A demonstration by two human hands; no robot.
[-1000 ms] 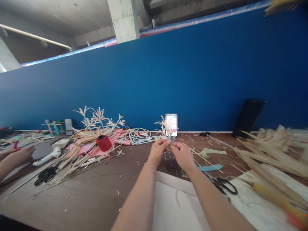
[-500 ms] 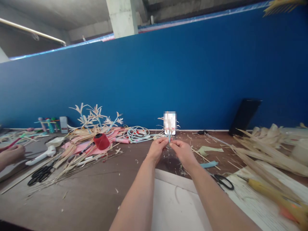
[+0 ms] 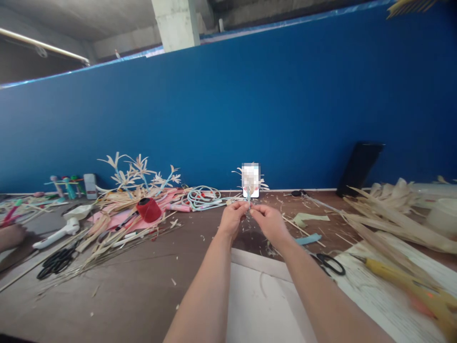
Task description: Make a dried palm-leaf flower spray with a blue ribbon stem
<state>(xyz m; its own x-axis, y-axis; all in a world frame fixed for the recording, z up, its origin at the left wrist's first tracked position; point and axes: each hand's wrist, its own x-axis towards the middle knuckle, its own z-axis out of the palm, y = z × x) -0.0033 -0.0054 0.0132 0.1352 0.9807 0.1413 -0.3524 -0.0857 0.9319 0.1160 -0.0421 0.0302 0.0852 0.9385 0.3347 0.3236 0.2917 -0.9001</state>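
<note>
Both my hands meet at the middle of the table, pinched on the pale blue stem of a husk flower (image 3: 249, 195). My left hand (image 3: 233, 217) has its thumb and fingertips closed on the stem from the left. From the right, my right hand (image 3: 270, 223) pinches the same stem, its fingertips close to the left ones. The flower's thin cream petals spread above the fingers, partly lost against a bright, blurred-out phone screen (image 3: 251, 171) behind. Below my forearms lies a white board or sheet (image 3: 257, 300).
Left: finished husk flowers (image 3: 130, 176), red thread spool (image 3: 149, 209), coiled pale blue cord (image 3: 202, 197), black scissors (image 3: 57, 261), white glue gun (image 3: 59, 234). Another person's hand (image 3: 12, 237) is at the far left. Right: scissors (image 3: 331, 265), yellow glue gun (image 3: 403, 281), dry husks (image 3: 403, 228).
My view has shifted slightly, so the scene sits a little further left and up. Both hands keep their pinch on the flower stem. The other person's hand has moved left.
</note>
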